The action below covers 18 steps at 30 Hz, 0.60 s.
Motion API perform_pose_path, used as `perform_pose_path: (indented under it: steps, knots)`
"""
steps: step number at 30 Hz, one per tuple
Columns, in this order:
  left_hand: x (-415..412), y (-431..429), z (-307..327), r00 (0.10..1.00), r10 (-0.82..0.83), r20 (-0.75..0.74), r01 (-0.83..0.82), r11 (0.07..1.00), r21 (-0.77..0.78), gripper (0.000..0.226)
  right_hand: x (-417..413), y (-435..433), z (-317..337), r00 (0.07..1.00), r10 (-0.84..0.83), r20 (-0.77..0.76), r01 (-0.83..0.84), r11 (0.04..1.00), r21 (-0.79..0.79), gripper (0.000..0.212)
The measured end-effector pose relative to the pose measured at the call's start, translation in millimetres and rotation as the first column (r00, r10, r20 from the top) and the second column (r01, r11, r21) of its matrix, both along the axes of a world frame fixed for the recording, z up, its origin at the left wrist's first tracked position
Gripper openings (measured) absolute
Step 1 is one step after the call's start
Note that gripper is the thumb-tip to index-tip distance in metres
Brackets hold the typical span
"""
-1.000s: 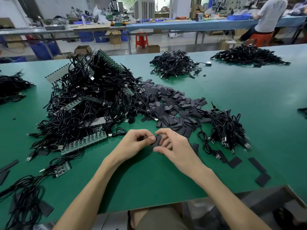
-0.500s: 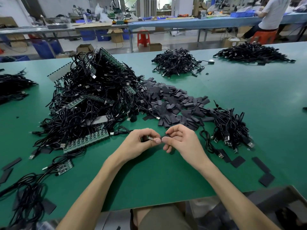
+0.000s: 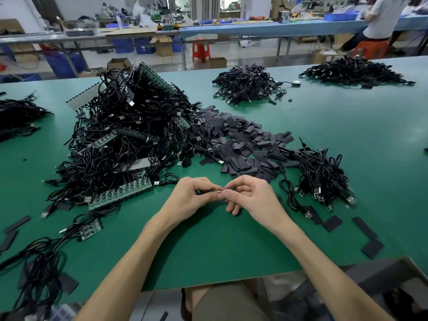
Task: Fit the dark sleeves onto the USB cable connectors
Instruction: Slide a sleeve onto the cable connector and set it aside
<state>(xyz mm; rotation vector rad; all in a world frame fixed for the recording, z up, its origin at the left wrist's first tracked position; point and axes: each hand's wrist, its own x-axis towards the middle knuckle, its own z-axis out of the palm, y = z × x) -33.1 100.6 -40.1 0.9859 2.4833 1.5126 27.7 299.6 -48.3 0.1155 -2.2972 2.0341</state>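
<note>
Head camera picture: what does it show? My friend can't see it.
Close together over a green table, the left hand pinches a USB connector and the right hand pinches a dark sleeve. Behind them lie a big heap of black cables and a pile of dark sleeves.

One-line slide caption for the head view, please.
Left hand pinches a USB connector, right hand a dark sleeve, over the green table.
</note>
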Motion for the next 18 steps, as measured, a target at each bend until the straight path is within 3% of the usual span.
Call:
perform_pose_path:
  steps: [9,18]
  knots:
    - [-2.3,1.0,0.8,1.000,-0.007,0.025,0.007,1.000,-0.026,0.022,-3.2,4.9,-3.7,0.996,-0.085,-0.036,0.082,0.994,-0.079,0.012]
    - [-1.5,0.6,-0.5,1.000,-0.006,-0.004,0.006,1.000,-0.027,0.020,-2.6,1.2,-3.9,1.000,-0.017,-0.015,0.016,0.997,-0.071,0.012]
